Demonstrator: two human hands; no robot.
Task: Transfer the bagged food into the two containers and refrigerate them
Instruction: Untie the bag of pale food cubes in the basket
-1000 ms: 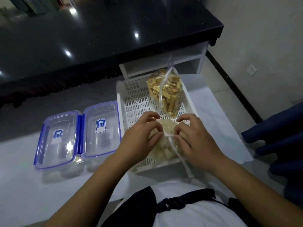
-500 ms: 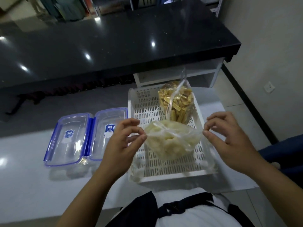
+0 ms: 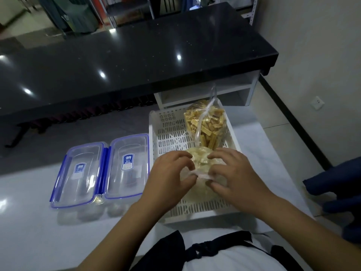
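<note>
My left hand (image 3: 172,177) and right hand (image 3: 232,173) sit close together over the pale bag (image 3: 201,163), which lies in the near half of the white tray (image 3: 168,137). Both hands are curled, and each pinches the twisted clear plastic at the top of that bag between thumb and fingers; the plastic shows as a short white band stretched between the two pinches. The bag's contents look pale and lumpy, but I cannot tell more through the plastic. Behind it, in the far half of the tray, lies the second bag (image 3: 207,124), filled with yellow sticks, its knotted neck rising up and away from me. The two bags touch, or nearly so, where they meet. Just left of the tray, on the white table (image 3: 39,231), stand the two containers (image 3: 101,171), side by side and touching, both clear with blue-edged lids clipped on and a blue label on each lid. Beyond the table runs a black counter (image 3: 136,55), with a white shelf (image 3: 205,90) under its right end.
</note>
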